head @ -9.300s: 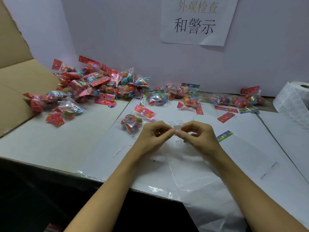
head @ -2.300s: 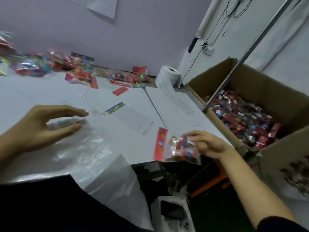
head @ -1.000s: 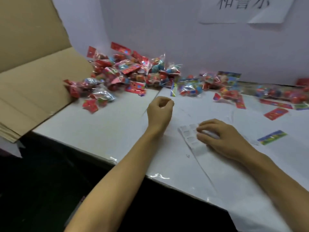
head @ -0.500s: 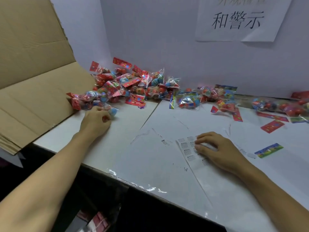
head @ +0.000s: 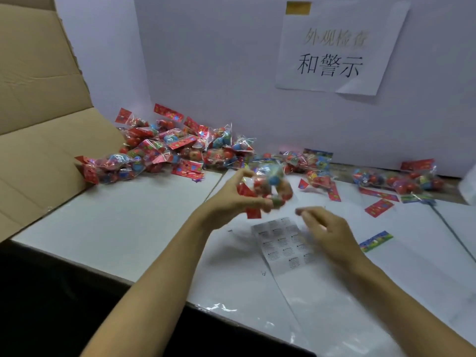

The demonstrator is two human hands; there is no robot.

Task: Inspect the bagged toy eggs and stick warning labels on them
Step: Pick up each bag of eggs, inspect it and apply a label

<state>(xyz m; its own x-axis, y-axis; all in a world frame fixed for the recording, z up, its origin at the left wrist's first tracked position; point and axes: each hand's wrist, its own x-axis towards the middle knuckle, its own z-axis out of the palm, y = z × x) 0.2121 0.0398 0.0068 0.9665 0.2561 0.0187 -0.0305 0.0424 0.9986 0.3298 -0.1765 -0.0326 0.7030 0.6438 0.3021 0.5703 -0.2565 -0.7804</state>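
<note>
The left hand is raised above the table, its fingers curled around a blurred bag of eggs with a red header hanging below the thumb. The right hand hovers just to the right and a little lower, fingers loosely bent; whether it pinches a label I cannot tell. A label sheet lies flat beneath and between both hands. More bags are heaped beyond the left hand, by a carton flap.
</note>
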